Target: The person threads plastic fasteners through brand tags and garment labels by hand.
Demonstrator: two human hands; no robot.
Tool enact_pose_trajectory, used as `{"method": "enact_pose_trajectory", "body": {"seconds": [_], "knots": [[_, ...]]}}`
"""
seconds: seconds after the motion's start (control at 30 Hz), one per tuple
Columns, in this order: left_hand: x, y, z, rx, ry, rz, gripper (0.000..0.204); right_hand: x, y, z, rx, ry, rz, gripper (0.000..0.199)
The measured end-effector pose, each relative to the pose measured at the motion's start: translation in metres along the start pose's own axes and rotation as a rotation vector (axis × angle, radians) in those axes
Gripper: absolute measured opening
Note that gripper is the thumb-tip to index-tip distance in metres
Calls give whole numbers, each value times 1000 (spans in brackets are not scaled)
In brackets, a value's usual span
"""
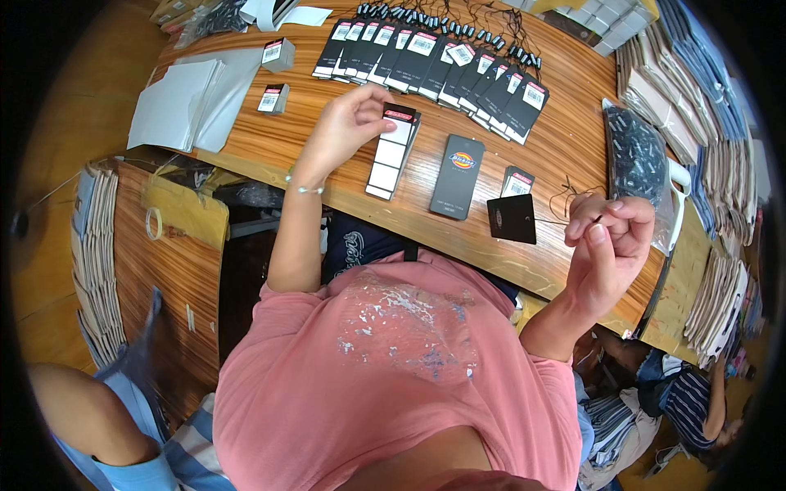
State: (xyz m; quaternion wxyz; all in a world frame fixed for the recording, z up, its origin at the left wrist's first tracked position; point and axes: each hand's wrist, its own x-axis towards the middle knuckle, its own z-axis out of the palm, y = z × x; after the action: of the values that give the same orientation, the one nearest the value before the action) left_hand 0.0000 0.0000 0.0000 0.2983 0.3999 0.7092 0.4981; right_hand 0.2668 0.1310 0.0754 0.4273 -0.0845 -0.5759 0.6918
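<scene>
My left hand pinches the upper end of a small pile of long hang tags, dark at the top with white panels below, lying on the wooden table. My right hand is raised over the table's near right part, thumb and fingertips pressed together on a thin black cord. The cord leads left to a small black square tag, which hangs tilted near the table edge. Between the hands lies a dark grey hang tag with a colourful emblem. A short stack of white-labelled tags sits behind the square tag, partly covered by it.
A fanned row of black corded hang tags spans the table's far side. Two label stacks and white sheets lie left. A plastic bag of black cords and folded garments stand right. Other people sit at both sides.
</scene>
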Motion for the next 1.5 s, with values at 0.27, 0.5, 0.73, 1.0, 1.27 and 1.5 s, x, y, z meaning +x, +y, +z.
{"method": "enact_pose_trajectory", "body": {"seconds": [0.27,0.5,0.73,1.0,1.27,1.5], "knots": [[-26,86,45,-261,-20,116,22,-5,2,32,-376,37,41,17],[-31,112,85,-106,8,392,18,-3,9,29,-608,74,-112,16],[-33,118,90,-47,16,494,18,-6,9,24,-642,120,-129,17],[-32,118,91,202,74,769,19,-5,13,24,-386,135,-93,21],[-30,117,85,421,201,953,24,3,3,25,-16,59,169,21],[-26,110,77,709,307,1184,21,2,12,8,110,-17,354,10]]}}
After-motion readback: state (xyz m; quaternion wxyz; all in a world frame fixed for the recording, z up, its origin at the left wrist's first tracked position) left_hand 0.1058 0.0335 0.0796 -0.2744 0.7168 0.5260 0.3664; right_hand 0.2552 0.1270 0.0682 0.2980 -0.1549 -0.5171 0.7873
